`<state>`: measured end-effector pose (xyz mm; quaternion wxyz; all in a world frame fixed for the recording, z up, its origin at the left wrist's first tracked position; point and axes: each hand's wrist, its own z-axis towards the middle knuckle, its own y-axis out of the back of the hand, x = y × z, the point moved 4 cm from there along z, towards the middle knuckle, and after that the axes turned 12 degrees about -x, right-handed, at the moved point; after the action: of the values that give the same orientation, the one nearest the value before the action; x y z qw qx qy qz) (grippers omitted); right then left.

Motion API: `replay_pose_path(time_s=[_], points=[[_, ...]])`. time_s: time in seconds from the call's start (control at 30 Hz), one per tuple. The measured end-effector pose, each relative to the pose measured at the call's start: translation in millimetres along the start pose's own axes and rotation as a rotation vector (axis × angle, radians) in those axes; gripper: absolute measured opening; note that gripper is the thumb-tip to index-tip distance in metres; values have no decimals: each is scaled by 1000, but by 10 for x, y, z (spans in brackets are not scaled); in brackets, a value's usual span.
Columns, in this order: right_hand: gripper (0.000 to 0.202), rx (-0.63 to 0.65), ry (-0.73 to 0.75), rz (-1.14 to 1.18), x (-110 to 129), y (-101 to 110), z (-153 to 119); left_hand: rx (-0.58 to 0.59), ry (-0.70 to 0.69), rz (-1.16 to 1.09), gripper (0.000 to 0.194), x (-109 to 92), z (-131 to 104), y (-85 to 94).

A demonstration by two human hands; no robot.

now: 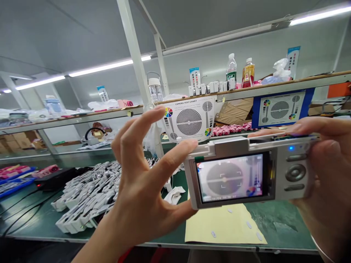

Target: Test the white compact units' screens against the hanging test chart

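Observation:
A silver-white digital camera [274,179] is held up in front of me, tilted slightly. Its screen [229,179] shows a blurred round pattern with focus brackets, and a blue light glows above the buttons. My right hand [331,160] grips the right end, with fingers over the top edge. At the other end, my left hand [144,179] pinches the body between a finger on the top corner and the thumb at the bottom corner; one more finger is raised. Beyond the camera, a camera test chart [189,118] hangs under the shelf. The camera's lens side is hidden.
A large pile of white camera bodies [93,190] covers the bench's left part, beside a black box [61,177] with cables. Yellow paper [225,226] with small grey parts lies below. A shelf [238,93] carries bottles. A second chart [279,109] hangs at right.

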<state>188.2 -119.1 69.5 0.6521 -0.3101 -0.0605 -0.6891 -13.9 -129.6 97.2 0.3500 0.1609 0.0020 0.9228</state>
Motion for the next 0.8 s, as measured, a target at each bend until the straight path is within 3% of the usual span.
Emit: replay_pose_path(time_s=[0.37,0.8], points=[[13,-58,30,13,14,-8,9,-1,-6,5,43,5,-4,10],[14,-31,8,29,-23,-12,16,9,5,30,48,19,-22,1]])
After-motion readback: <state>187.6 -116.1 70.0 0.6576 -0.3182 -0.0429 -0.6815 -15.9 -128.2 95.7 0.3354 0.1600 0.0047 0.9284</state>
